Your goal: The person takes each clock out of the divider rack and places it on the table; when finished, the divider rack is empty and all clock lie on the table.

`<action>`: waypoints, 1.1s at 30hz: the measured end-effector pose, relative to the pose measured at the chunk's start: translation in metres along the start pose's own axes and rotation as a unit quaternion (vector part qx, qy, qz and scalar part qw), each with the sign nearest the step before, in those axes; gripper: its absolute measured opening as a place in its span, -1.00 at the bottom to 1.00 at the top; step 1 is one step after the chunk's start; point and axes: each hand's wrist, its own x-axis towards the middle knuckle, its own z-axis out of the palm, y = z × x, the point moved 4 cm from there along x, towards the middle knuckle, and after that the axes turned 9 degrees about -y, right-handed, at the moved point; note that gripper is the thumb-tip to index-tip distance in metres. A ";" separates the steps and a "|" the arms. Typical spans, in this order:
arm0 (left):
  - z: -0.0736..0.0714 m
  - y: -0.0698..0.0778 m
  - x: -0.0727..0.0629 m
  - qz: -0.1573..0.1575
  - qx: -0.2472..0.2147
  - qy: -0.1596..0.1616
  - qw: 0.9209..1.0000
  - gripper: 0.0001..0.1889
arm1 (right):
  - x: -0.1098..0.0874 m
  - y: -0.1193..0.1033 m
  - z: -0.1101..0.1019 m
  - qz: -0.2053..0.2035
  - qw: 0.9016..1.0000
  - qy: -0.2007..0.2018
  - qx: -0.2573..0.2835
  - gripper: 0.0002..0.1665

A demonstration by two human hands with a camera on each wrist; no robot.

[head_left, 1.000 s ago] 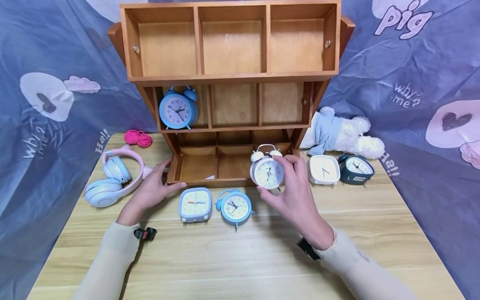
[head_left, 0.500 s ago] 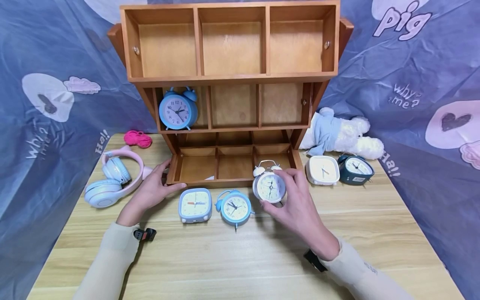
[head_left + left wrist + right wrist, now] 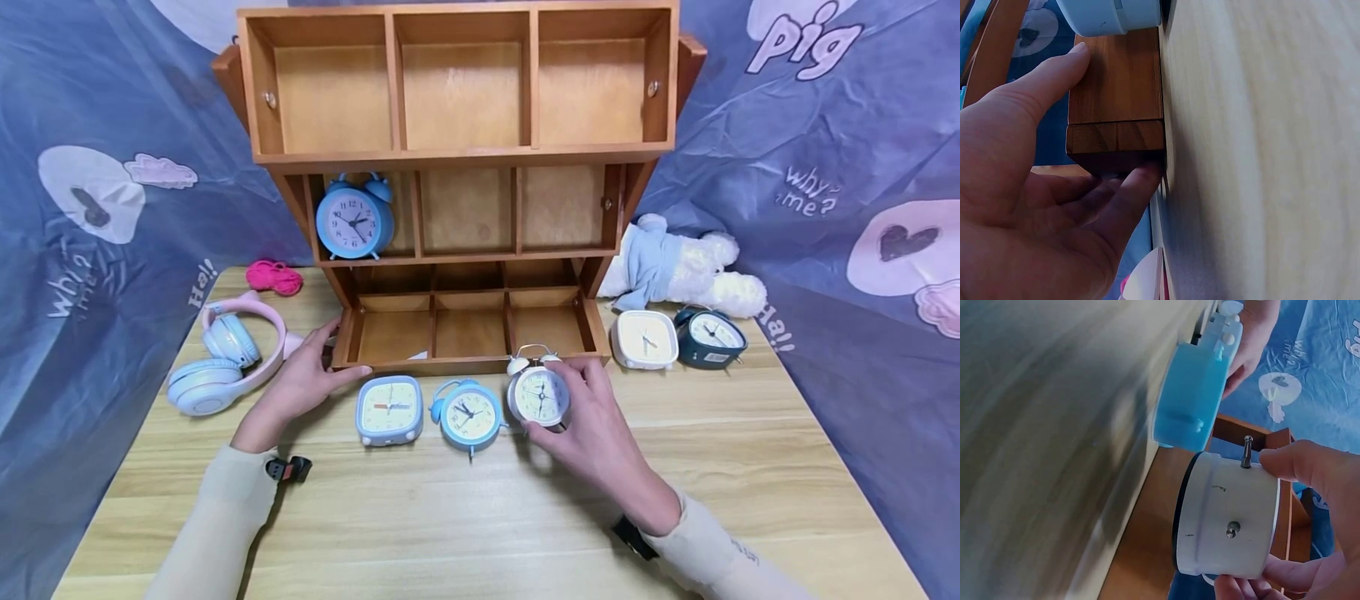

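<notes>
My right hand [image 3: 600, 442] pinches a white twin-bell alarm clock [image 3: 538, 396] between thumb and fingers, just in front of the wooden shelf's lower right. In the right wrist view, the white clock's side [image 3: 1229, 506] with two metal feet shows, held apart from the tabletop. My left hand [image 3: 300, 379] holds the lower left corner of the wooden shelf [image 3: 465, 367]; in the left wrist view the thumb lies along its front board [image 3: 1116, 81] and the fingers go round its end. Left of the white clock are a round blue alarm clock [image 3: 470, 417] and a square blue clock [image 3: 390, 408].
A blue twin-bell clock [image 3: 352, 221] stands in the middle tier's left compartment. Headphones [image 3: 225, 358] and pink yarn [image 3: 275, 277] lie left. A white square clock [image 3: 645, 340], a dark green clock [image 3: 711, 337] and a plush toy [image 3: 675, 262] are on the right.
The right hand has brought the white alarm clock down and toward the front, away from the bottom tier of the shelf. My left hand stays at the shelf corner.
</notes>
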 end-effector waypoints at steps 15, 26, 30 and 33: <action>0.001 0.000 -0.001 -0.002 -0.003 -0.002 1.000 0.22 | -0.004 0.005 0.009 0.024 0.999 -0.039 -0.005 -0.04; 0.000 0.001 0.000 -0.001 -0.001 0.000 1.000 0.21 | -0.006 0.007 0.017 0.022 0.999 -0.048 -0.007 -0.05; 0.000 0.000 0.001 -0.004 -0.001 0.000 1.000 0.22 | -0.006 0.009 0.019 0.034 0.998 -0.058 -0.003 -0.07; 0.000 0.000 0.001 -0.006 0.000 -0.001 1.000 0.22 | -0.005 0.010 0.020 0.041 0.997 -0.067 0.001 -0.08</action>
